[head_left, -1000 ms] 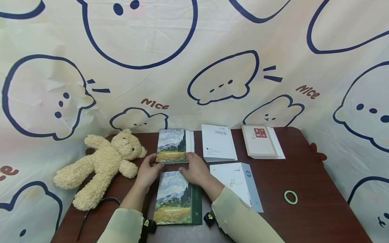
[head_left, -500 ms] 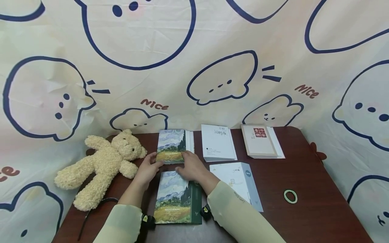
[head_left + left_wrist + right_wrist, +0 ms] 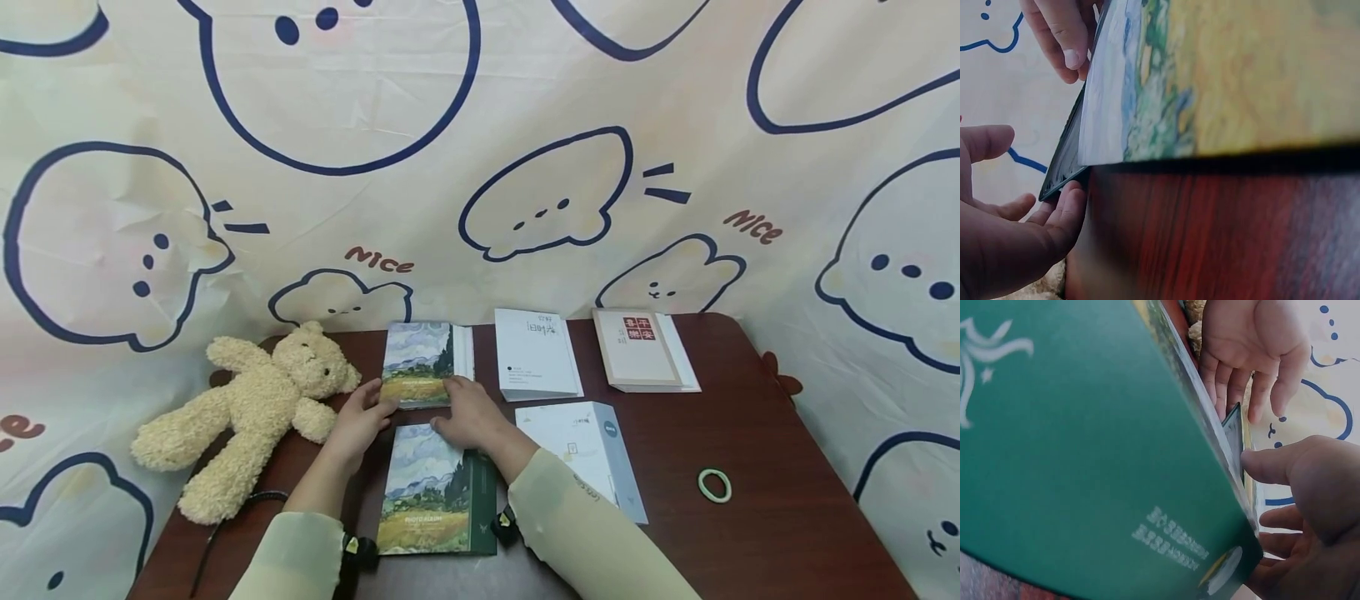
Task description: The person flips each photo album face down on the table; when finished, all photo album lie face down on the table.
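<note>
From my remote seat, I saw the left hand (image 3: 360,427), loosely spread, touching the landscape-covered book (image 3: 415,358) near the far edge of the reddish-brown table (image 3: 795,508). The right hand (image 3: 474,418), equally loose, touched its near side. A cartoon-print backdrop (image 3: 390,100) rose behind.

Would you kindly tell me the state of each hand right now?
Left hand: open, touching the near left corner of the far painted album.
Right hand: open, at its near right corner.
</note>
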Available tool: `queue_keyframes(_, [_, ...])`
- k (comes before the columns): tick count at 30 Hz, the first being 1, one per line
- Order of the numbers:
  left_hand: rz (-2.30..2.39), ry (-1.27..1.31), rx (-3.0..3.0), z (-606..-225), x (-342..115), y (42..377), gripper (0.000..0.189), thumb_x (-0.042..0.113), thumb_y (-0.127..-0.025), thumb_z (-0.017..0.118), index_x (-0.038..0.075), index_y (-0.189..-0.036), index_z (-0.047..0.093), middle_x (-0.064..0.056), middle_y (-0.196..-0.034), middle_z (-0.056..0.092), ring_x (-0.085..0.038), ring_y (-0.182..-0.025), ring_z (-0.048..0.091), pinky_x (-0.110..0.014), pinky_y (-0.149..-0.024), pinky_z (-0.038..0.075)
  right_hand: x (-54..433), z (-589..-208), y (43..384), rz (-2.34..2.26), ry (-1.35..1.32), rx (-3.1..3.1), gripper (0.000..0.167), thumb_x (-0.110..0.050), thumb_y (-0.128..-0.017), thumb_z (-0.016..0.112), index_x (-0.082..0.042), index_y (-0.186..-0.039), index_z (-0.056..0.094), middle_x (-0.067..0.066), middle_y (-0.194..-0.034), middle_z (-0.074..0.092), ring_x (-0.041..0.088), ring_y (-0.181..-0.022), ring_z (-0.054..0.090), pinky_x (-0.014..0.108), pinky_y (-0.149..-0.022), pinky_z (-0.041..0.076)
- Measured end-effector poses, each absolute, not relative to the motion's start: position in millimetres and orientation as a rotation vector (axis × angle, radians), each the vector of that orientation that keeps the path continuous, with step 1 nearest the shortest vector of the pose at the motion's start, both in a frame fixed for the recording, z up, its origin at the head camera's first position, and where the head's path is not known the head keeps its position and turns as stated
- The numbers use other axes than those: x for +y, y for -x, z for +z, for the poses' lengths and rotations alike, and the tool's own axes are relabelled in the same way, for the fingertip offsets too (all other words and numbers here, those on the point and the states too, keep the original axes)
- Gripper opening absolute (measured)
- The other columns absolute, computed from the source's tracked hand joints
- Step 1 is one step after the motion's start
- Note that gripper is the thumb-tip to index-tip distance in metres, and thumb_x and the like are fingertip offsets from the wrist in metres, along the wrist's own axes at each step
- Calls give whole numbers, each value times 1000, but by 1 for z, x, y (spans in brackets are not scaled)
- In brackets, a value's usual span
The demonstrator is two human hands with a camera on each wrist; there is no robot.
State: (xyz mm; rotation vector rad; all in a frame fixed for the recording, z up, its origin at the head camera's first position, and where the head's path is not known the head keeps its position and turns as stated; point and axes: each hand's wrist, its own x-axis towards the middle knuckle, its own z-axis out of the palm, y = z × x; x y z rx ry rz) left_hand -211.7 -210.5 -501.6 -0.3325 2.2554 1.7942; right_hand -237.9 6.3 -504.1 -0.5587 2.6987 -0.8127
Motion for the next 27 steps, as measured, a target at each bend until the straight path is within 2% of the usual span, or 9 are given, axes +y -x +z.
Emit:
queue_keyframes(14, [1817, 313, 2269, -489, -224, 207, 76, 25, -107, 59, 8, -166, 16, -24, -167, 22, -39, -145, 41, -52, -115, 41, 4, -504, 237, -865, 584, 2680, 71, -36, -100, 66, -4, -158, 40, 14, -162, 40, 31, -146, 43, 45, -116, 41])
queue_keyframes(27, [1846, 288, 2359, -473, -229, 201, 67, 25, -106, 62, 7, -163, 30, -21, -161, 35, -37, -142, 43, -50, -114, 42, 1, -500, 235, -993, 581, 2630, 66, -34, -101, 66, -7, -157, 43, 12, -160, 43, 31, -141, 48, 47, -112, 45])
